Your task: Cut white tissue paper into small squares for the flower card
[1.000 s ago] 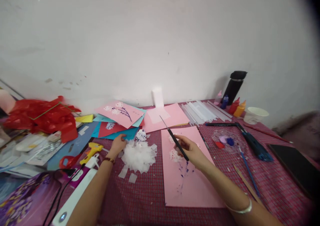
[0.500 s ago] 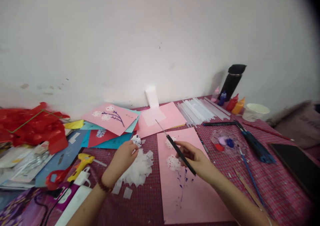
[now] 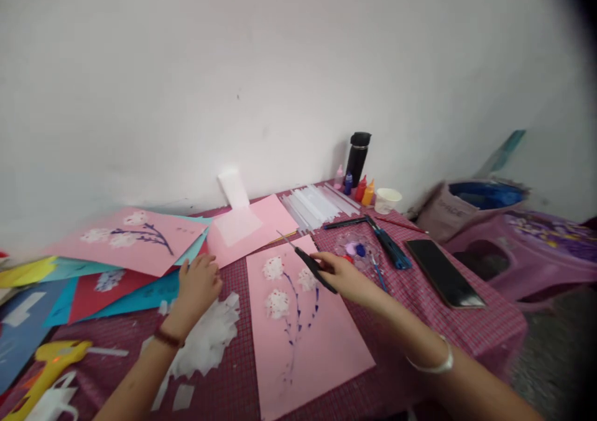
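Observation:
In my right hand (image 3: pixel 333 272) is a slim tool with a black handle (image 3: pixel 311 267) and a thin metal tip; its exact kind is unclear. The tool points up and left over a pink sheet (image 3: pixel 326 340). White, red-dotted paper flowers (image 3: pixel 277 304) and purple painted stems (image 3: pixel 298 303) mark this sheet. My left hand (image 3: pixel 199 279) hovers with fingers apart and slightly bent, and nothing shows in it. Below it lies a heap of white tissue-like pieces (image 3: pixel 209 340). A pink card with a flower branch (image 3: pixel 158 259) rests on coloured sheets just to its left.
A yellow glue gun (image 3: pixel 56 356) lies at the lower left. Glue sticks (image 3: pixel 314 206), paint bottles (image 3: pixel 360 189), a black flask (image 3: pixel 358 160) and a white cup (image 3: pixel 388 199) stand or lie along the back. On the right are a paint palette (image 3: pixel 347 247) and a phone (image 3: pixel 443 273).
The view has turned right. My left hand has lifted with its fingers spreading, and the dark-spotted white flower at its fingertips no longer shows. My right hand still holds the black-handled tool.

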Tool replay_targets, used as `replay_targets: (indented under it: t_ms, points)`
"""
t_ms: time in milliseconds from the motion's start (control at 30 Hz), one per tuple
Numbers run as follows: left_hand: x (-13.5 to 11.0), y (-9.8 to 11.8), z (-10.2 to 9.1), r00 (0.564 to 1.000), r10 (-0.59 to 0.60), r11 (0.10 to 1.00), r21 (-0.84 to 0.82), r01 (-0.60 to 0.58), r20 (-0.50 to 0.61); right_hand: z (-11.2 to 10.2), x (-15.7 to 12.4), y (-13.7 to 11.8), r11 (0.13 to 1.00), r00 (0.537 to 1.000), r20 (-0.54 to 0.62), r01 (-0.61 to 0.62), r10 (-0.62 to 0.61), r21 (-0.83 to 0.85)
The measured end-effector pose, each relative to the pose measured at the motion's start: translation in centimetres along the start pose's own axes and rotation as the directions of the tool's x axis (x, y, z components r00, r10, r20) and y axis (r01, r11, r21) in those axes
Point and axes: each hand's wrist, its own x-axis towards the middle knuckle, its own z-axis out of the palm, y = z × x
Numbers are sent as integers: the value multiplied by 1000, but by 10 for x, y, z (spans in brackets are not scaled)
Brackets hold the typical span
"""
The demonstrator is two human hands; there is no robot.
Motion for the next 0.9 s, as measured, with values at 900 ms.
replay_targets:
  t_ms: [900]
  points:
    - [-66, -56, 18, 980, -177, 946, -260, 194, 90, 49, 136, -14, 711, 996, -91, -74, 13, -699]
